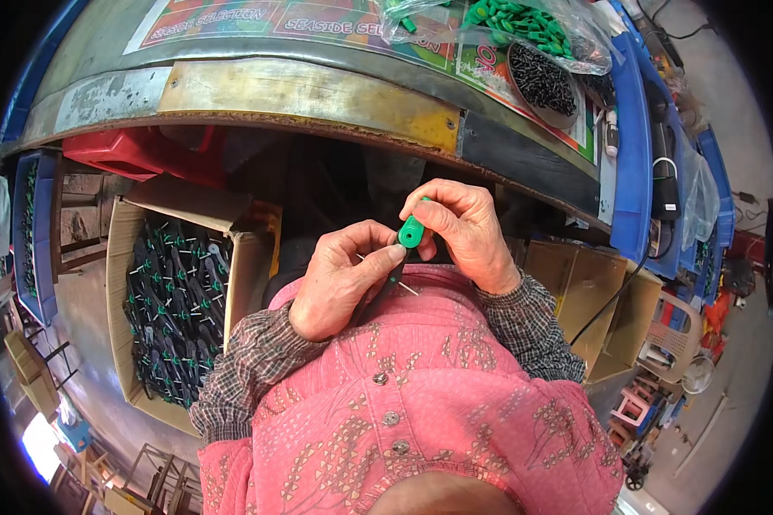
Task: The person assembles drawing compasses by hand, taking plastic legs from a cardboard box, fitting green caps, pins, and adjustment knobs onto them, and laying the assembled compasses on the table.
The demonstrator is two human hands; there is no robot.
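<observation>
Close against the person's chest, the right hand (464,232) pinches a small green cap (411,231) between thumb and fingers, while the left hand (343,279) grips a thin dark tool (385,287) angled up toward that cap, tips nearly meeting

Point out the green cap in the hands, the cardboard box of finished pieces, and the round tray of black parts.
green cap (411,232), head view, on its rounded body.
cardboard box (118,257), head view, on its left wall.
round tray (514,79), head view, on its left rim.
</observation>
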